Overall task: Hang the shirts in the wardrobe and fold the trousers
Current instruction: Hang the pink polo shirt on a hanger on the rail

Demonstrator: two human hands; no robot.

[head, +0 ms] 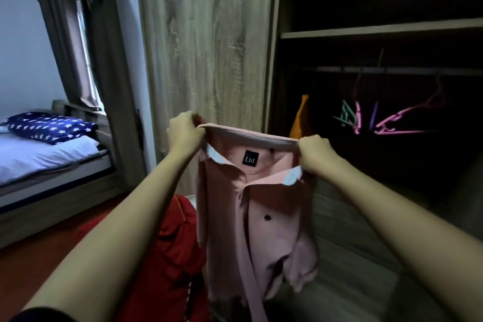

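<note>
While the left hand (185,132) and right hand (315,153) each pinch an end of its collar, the pink shirt (251,206) hangs at frame centre. Right of it the wardrobe (366,31) stands open, with hangers (397,119) on its rail. Red cloth (170,256) lies lower left.

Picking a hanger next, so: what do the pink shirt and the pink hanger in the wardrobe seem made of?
Pink shirt: soft matte fabric, perhaps cotton or a blend; it drapes and creases below the left hand and right hand gripping its collar. Pink hanger: probably plastic, thin, smooth and bright, though the light there is dim.
</note>
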